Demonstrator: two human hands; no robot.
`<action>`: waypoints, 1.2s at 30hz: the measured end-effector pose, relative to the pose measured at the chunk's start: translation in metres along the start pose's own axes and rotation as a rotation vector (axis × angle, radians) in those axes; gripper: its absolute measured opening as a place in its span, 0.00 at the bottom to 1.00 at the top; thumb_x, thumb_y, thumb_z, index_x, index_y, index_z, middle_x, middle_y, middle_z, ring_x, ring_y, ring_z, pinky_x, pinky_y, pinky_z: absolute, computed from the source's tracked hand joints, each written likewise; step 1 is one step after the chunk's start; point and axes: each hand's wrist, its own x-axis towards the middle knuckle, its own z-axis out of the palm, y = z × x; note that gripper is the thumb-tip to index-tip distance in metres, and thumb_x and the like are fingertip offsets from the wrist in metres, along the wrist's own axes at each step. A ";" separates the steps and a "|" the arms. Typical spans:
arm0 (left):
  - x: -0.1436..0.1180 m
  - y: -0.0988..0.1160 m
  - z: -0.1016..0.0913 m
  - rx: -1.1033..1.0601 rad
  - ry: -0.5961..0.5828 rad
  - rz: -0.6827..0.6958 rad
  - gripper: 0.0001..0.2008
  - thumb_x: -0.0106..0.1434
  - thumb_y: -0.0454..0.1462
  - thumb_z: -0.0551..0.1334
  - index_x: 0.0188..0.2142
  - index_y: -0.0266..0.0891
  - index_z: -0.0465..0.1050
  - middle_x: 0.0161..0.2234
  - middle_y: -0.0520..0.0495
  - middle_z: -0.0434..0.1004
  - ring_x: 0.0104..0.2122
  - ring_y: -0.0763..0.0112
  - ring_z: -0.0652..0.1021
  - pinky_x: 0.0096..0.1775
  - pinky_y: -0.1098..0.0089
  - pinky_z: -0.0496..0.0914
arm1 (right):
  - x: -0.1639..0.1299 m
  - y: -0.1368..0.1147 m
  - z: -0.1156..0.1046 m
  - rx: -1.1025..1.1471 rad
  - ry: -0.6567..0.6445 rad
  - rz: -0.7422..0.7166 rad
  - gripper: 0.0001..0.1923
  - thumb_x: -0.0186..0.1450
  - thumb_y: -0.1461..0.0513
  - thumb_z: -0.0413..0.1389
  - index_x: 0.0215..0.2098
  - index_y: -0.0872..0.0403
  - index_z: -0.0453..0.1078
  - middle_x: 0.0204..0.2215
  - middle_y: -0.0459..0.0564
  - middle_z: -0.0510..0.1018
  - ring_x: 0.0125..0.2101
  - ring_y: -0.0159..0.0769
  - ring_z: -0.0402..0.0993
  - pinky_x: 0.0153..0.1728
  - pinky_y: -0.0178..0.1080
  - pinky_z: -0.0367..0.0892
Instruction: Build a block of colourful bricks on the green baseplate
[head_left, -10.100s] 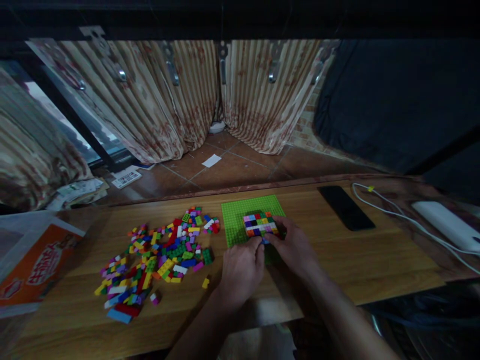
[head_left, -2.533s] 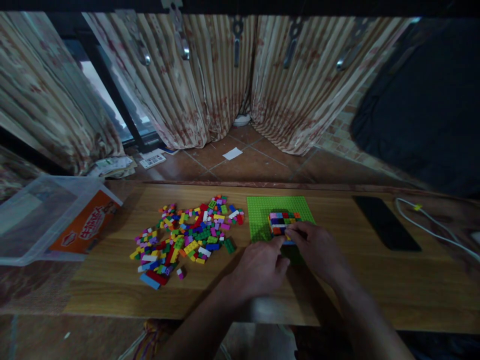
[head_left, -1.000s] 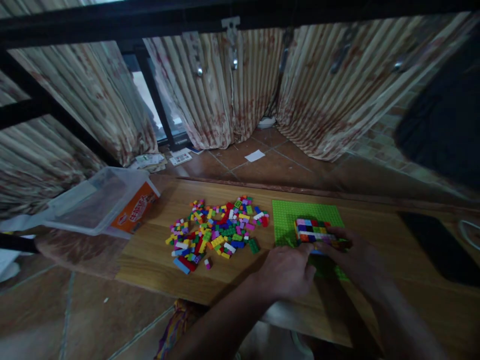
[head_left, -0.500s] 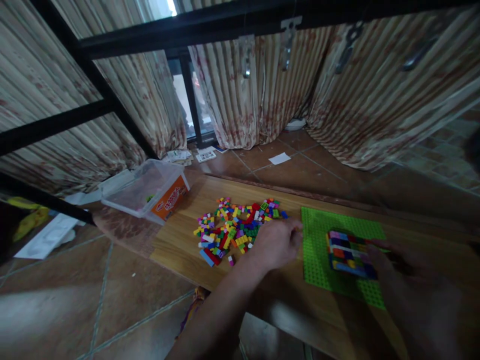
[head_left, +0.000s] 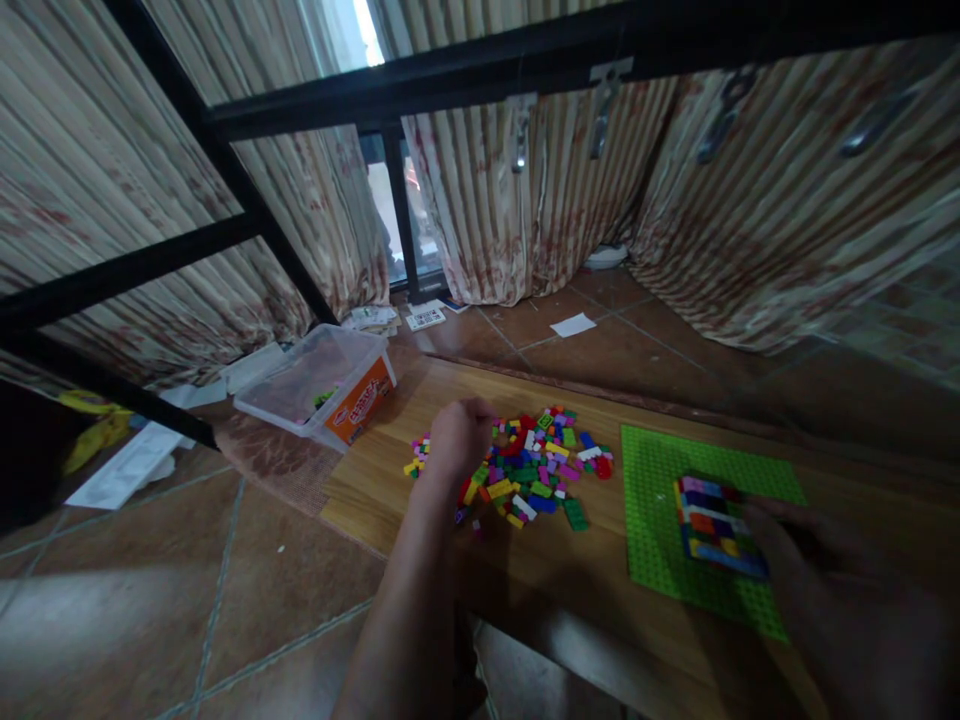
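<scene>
right hand (head_left: 832,580), nearest, blurred: fingertips at right side of brick block (head_left: 709,530); cannot tell if they pinch it. block sits on green baseplate (head_left: 651,545). left hand (head_left: 459,437) over left part of loose brick pile (head_left: 536,475), fingers curled in; cannot tell if anything is held. beyond: clear plastic tub (head_left: 371,390), then striped curtains (head_left: 487,220).

Narrow lane of table (head_left: 607,535) between loose bricks (head_left: 541,474) and green baseplate (head_left: 649,520).

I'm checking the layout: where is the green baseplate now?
In the head view, the green baseplate lies at right on the wooden table, just right of the loose bricks.
</scene>
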 end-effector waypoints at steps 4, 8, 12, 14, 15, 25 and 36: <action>-0.002 0.007 0.005 0.052 -0.051 0.072 0.16 0.58 0.29 0.58 0.40 0.43 0.81 0.39 0.48 0.83 0.42 0.66 0.80 0.46 0.71 0.69 | -0.001 -0.004 -0.001 0.005 -0.017 0.018 0.27 0.48 0.42 0.50 0.34 0.51 0.76 0.36 0.55 0.81 0.35 0.51 0.77 0.35 0.46 0.68; 0.002 0.016 0.012 0.134 -0.043 0.087 0.19 0.61 0.30 0.55 0.46 0.45 0.79 0.45 0.46 0.81 0.45 0.65 0.79 0.49 0.71 0.69 | 0.001 0.002 0.001 0.014 -0.003 0.000 0.26 0.49 0.42 0.51 0.34 0.51 0.76 0.35 0.54 0.82 0.35 0.51 0.77 0.35 0.45 0.68; 0.007 0.016 0.021 0.227 -0.073 0.182 0.20 0.60 0.30 0.54 0.47 0.45 0.78 0.45 0.45 0.80 0.45 0.66 0.78 0.50 0.70 0.68 | 0.002 0.007 0.001 0.026 0.008 -0.024 0.26 0.51 0.42 0.52 0.35 0.50 0.77 0.35 0.53 0.82 0.36 0.52 0.78 0.36 0.46 0.69; 0.008 0.014 0.026 0.249 -0.080 0.244 0.19 0.61 0.30 0.54 0.46 0.43 0.78 0.44 0.44 0.80 0.47 0.64 0.77 0.52 0.68 0.67 | 0.002 0.008 0.000 0.034 0.012 -0.022 0.24 0.52 0.43 0.53 0.35 0.50 0.77 0.35 0.52 0.82 0.37 0.51 0.78 0.35 0.45 0.69; 0.008 0.013 0.028 0.255 -0.083 0.267 0.18 0.61 0.31 0.54 0.45 0.42 0.78 0.44 0.43 0.80 0.48 0.64 0.76 0.53 0.68 0.66 | 0.002 0.008 0.000 0.041 0.013 -0.023 0.23 0.52 0.44 0.54 0.35 0.50 0.77 0.35 0.52 0.82 0.36 0.51 0.78 0.35 0.45 0.69; 0.005 0.014 0.028 0.230 -0.106 0.260 0.10 0.58 0.30 0.56 0.34 0.38 0.77 0.40 0.41 0.79 0.45 0.62 0.76 0.50 0.66 0.67 | 0.002 0.011 0.000 0.065 0.005 -0.064 0.22 0.55 0.46 0.55 0.36 0.52 0.78 0.37 0.54 0.83 0.38 0.51 0.79 0.37 0.46 0.70; -0.019 0.035 0.016 -0.748 -0.312 0.104 0.08 0.55 0.36 0.65 0.34 0.35 0.75 0.29 0.50 0.77 0.28 0.73 0.75 0.33 0.73 0.68 | -0.019 0.001 0.024 0.385 -0.141 -0.285 0.15 0.61 0.49 0.57 0.37 0.50 0.77 0.40 0.51 0.81 0.39 0.42 0.77 0.41 0.44 0.71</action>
